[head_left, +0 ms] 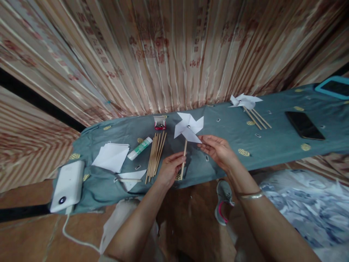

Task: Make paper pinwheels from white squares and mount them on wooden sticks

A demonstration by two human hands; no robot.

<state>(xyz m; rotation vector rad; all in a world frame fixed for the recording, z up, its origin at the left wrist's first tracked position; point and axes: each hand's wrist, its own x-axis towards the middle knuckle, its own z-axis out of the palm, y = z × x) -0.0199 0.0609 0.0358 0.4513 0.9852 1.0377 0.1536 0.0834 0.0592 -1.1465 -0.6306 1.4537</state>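
Observation:
A white paper pinwheel [188, 127] on a wooden stick stands upright in front of me, a shiny pin at its centre. My left hand [173, 165] pinches its stick partway down. With thumb and fingers, my right hand [216, 149] grips the lower right blade of the same pinwheel. Just left of my left hand lies a bunch of wooden sticks [155, 156]. Behind them an open small red box [160, 123] holds metal pins. Beside the sticks are a green and white glue stick [140, 148] and a stack of white paper [111, 156].
More pinwheels [245, 101] with several sticks lie at the back right. A dark phone [304, 125] and a blue-framed device [334, 87] are farther right. A white power bank [68, 185] with a cable sits at the left end of the green cloth [229, 125]. A curtain [174, 54] hangs behind.

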